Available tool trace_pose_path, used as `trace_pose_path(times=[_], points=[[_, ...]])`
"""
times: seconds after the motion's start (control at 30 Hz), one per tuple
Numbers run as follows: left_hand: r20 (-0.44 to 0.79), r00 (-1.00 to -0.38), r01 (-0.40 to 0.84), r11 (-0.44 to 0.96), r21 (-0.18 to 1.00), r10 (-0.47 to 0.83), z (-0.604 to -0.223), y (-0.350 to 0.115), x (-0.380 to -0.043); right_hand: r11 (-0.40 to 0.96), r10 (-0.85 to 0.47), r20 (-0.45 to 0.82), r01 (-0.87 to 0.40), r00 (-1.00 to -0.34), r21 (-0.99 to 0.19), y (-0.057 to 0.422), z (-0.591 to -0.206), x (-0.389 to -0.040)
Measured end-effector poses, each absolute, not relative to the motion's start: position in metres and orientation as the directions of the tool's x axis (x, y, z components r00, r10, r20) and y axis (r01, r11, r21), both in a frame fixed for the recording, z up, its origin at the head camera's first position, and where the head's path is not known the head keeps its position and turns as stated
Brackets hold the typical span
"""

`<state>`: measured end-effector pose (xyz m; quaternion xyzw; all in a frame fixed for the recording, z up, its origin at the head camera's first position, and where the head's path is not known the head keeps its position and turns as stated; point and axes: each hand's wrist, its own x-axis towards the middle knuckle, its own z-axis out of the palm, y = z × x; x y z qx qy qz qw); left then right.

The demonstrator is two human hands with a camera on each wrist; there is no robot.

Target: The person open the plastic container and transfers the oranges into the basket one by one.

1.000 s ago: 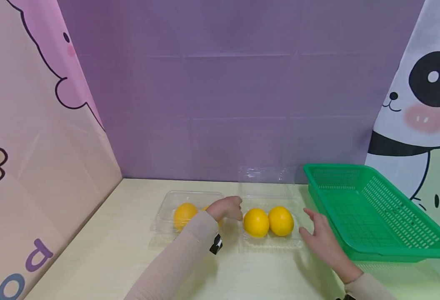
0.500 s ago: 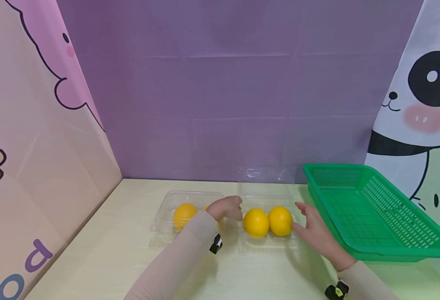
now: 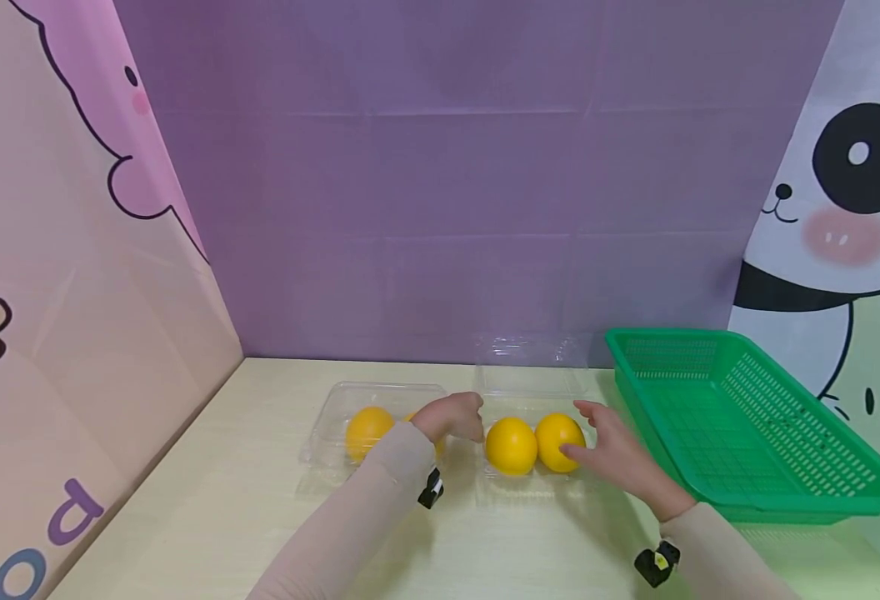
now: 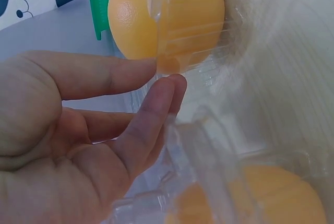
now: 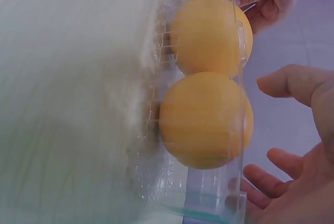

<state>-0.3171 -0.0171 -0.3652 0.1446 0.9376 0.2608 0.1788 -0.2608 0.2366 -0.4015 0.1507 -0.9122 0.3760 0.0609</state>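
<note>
- Yellow skins gleam on the left fruit (image 3: 510, 446) and the right fruit (image 3: 555, 433), resting together in a clear box (image 5: 167, 182) between a person's two hands.
- The left hand (image 3: 451, 415) pinches the box's rim on its own side; the right hand (image 3: 620, 458) grasps nothing, its thumb and fingers spread beside the right fruit. Whether a fingertip brushes the box cannot be told.
- Smooth and apparently firm, each fruit looks easy for one hand, though likely to slip or roll; its widest part, thumb opposite fingers, seems the surest hold. Real or imitation is unclear.
- Thin plastic suggests a light, springy box that could buckle; its rim looks a better grip than the raised lid (image 3: 533, 379) beyond the fruits.
- No brand or label can be read on either. Lettering appears only well left of the left hand: a purple letter (image 3: 75, 511) resembling "d" and a blue-grey "o" (image 3: 18, 575).
</note>
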Motion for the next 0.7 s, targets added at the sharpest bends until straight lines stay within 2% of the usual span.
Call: trace_pose_path(times=[0.13, 0.7], points=[[-0.263, -0.892, 0.176, 0.819, 0.546, 0.368, -0.365, -0.017, -0.317, 0.669, -0.235, 0.183, -0.295, -0.955, -0.682, 0.233, -0.403, -0.266], [-0.260, -0.894, 0.176, 0.818, 0.547, 0.366, -0.364, -0.017, -0.316, 0.665, -0.258, 0.144, -0.284, -0.955, -0.691, 0.228, -0.410, -0.278]])
